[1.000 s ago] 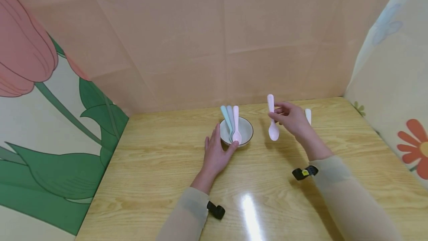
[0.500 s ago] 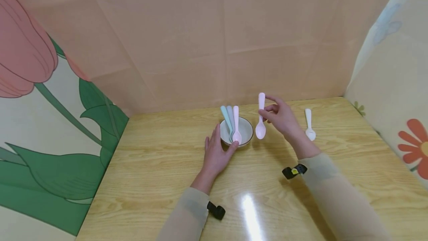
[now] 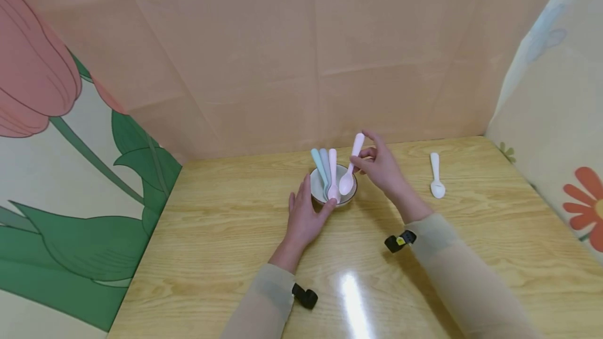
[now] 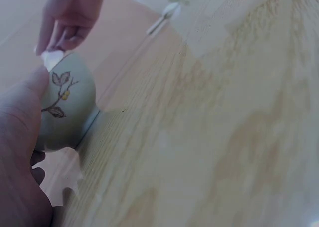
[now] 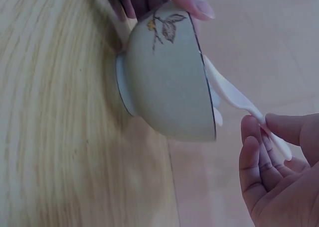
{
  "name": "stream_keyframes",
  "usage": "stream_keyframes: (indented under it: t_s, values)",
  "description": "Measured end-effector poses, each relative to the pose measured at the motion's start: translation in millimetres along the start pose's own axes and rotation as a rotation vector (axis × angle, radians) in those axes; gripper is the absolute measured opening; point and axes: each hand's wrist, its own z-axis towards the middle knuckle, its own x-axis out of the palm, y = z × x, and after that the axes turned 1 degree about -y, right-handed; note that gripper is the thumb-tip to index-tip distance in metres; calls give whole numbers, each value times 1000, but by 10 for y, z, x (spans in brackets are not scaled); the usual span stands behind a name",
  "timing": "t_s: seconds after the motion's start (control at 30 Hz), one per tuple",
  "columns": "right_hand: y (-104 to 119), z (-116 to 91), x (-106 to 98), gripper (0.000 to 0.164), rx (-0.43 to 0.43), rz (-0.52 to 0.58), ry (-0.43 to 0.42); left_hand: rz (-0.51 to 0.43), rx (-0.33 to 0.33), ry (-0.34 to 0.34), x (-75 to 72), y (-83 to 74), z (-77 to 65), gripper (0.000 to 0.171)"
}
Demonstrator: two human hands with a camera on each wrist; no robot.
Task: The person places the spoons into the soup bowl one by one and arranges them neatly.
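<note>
The held spoon is gripped by its handle in the right hand, pinched between thumb and fingertips, the rest of the fingers being bent. It is tilted, head lowest, and its head is seen over the right part of the bowl; whether the rim is touched cannot be told. The near left side of the bowl is clasped by the left hand, with the thumb laid at the near rim and the fingers spread along the outer wall. One bowl is counted, set upright on the table, pale and dark-rimmed, its outside marked with brown leaves and a yellow bud. Three utensils are leaned together in it, handles up and pointed away from the person: one teal utensil, one grey utensil and one pink spoon; the lower ends of the first two are partly hidden. One white spoon is laid flat on the table, well apart to the right. A black device is worn at each cuff, two in all. The table is backed by a plain pinkish cloth, and it is flanked by printed flowers, a large tulip at left and a red flower at right.
</note>
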Motion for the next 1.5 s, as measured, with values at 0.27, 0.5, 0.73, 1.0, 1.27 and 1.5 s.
stream_keyframes:
  t_s: [0.27, 0.5, 0.73, 1.0, 1.27, 1.5]
  values:
    - [-10, -3, 107, 86, 7, -35, 24, 0, 14, -13, 6, 11, 2, 105]
    - [-57, 17, 168, 78, 15, -125, 46, -11, 19, -15, 8, 25, 4, 104]
    - [-117, 42, 208, 72, 36, -178, 59, -4, 20, -12, 10, 30, 8, 104]
    - [-164, 90, 241, 66, 17, -221, 58, -5, 15, -8, 13, 21, 6, 105]
    - [-211, 135, 267, 65, 14, -249, 48, -2, -1, 2, 15, 24, 8, 106]
    - [-242, 153, 272, 66, 18, -291, 45, 8, 6, 2, 17, 38, 12, 106]
